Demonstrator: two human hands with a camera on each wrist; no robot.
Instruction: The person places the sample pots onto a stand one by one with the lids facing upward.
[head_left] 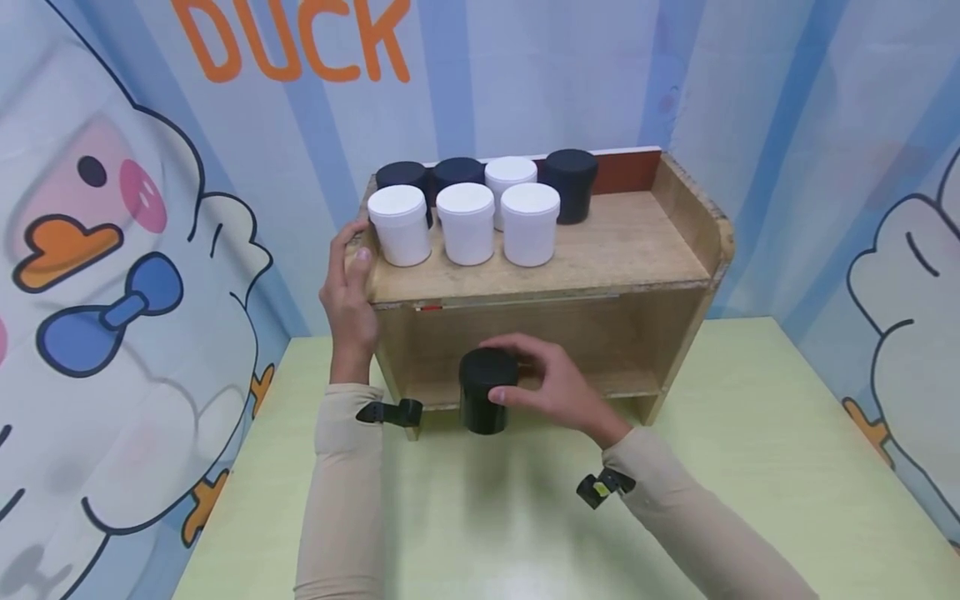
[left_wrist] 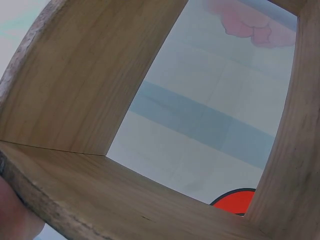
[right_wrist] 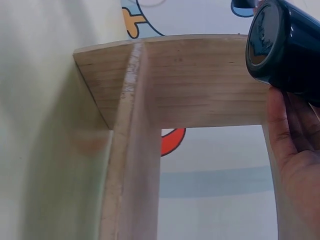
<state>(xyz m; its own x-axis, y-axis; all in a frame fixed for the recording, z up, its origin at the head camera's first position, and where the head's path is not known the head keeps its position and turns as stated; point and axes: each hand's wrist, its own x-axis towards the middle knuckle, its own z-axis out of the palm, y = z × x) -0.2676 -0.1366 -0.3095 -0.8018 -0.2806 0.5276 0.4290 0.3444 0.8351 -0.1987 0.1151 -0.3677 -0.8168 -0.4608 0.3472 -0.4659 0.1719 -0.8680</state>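
In the head view, my right hand (head_left: 551, 383) holds a black lidded jar (head_left: 483, 408) upright in front of the shelf's lower opening. The right wrist view shows the jar (right_wrist: 295, 50) from its base end, with my right hand (right_wrist: 295, 140) against its side. At the shelf's left end, my left hand (head_left: 352, 304) grips the side panel of the wooden shelf (head_left: 630, 250), thumb toward the top board. Three white jars (head_left: 467, 225) stand in the front row on that board. Behind them are black jars (head_left: 572, 185) and one white jar (head_left: 511, 171).
The shelf stands on a pale green table (head_left: 750, 467) near a curtain (head_left: 540, 75) printed with ducks. Its lower board (head_left: 615, 387) lies under the top one. A raised side panel (head_left: 693, 208) bounds the top board's right end. Each sleeve carries a small black wrist camera (head_left: 393, 412).
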